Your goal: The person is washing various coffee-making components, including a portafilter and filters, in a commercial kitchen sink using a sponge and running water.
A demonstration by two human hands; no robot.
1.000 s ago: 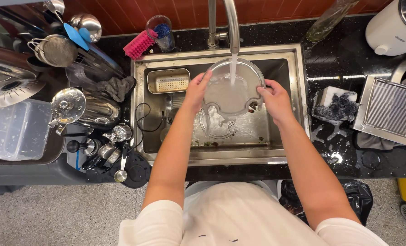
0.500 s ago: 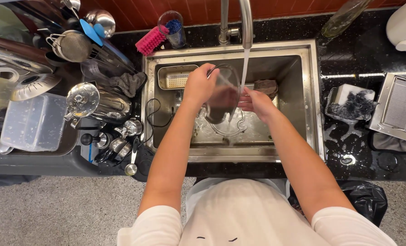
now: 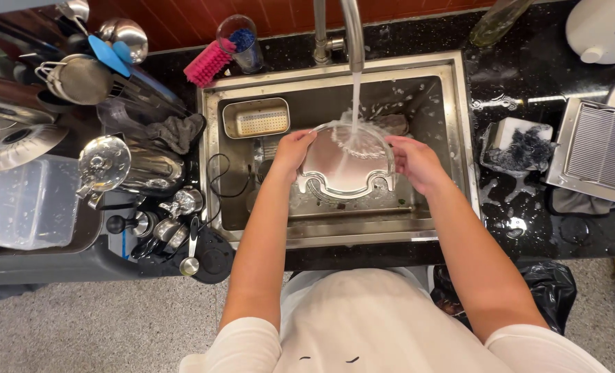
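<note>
**Clear lid being rinsed under running tap, both hands gripping**

Left hand is grasping the left edge of a clear plastic lid; right hand is grasping its right edge. Lid is sitting over the middle of the steel sink, tilted face-up toward the camera, directly under the faucet. Water stream is hitting the upper centre of the lid and splashing.

Risk, as I'm judging it: wet, smooth plastic held only at the rims could be slipping out and dropping into the basin. Spray bouncing off the flat face is likely reaching the black bench, already wet around the scouring pad.

Versus half a second ago: the lid was held more edge-on and darker looking, hands closer together; now it is turned flatter under the stream, hands spread wider. Camera is also sitting a little further left.
</note>
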